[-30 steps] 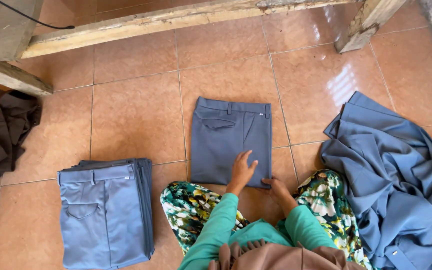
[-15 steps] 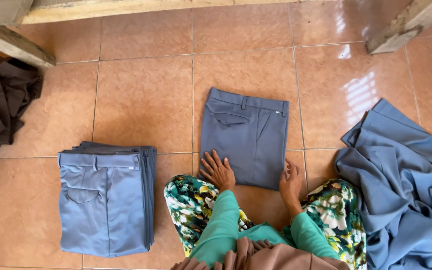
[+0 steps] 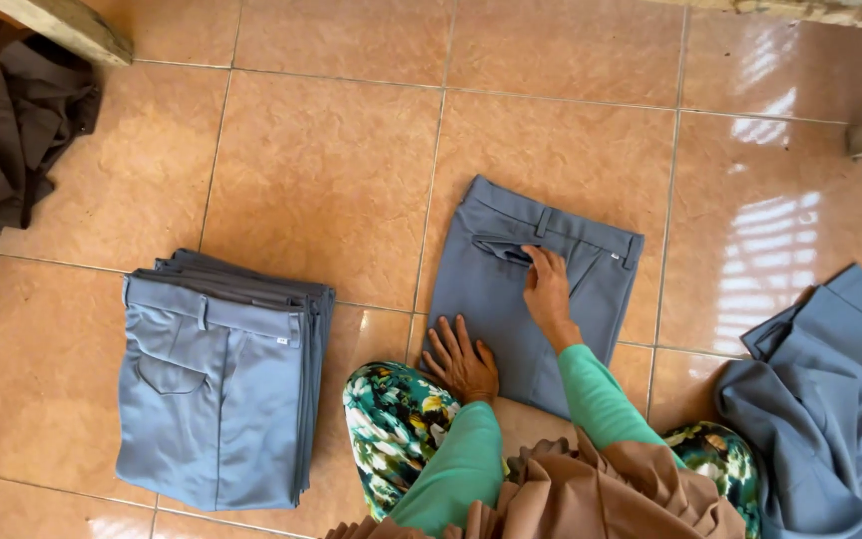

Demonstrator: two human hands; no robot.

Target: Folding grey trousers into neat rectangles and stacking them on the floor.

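Observation:
A folded pair of grey-blue trousers [image 3: 496,289] lies flat on the orange tiled floor in front of me. My left hand [image 3: 461,359] rests flat, fingers spread, on its near left corner. My right hand [image 3: 549,291] reaches further up and lies on the cloth beside the back pocket slit, fingers together. Neither hand grips anything. Both arms wear green sleeves, and my knees in flowered fabric [image 3: 396,424] show below.
A neat stack of folded blue-grey trousers [image 3: 221,384] sits to the left. A loose heap of blue cloth [image 3: 830,409] lies at the right. Dark brown cloth [image 3: 7,140] is bunched at the far left under a wooden beam [image 3: 67,28].
My right hand moved from the near right edge of the trousers up to the pocket area. My left hand stayed at the near left corner. The view shifted closer and rightward.

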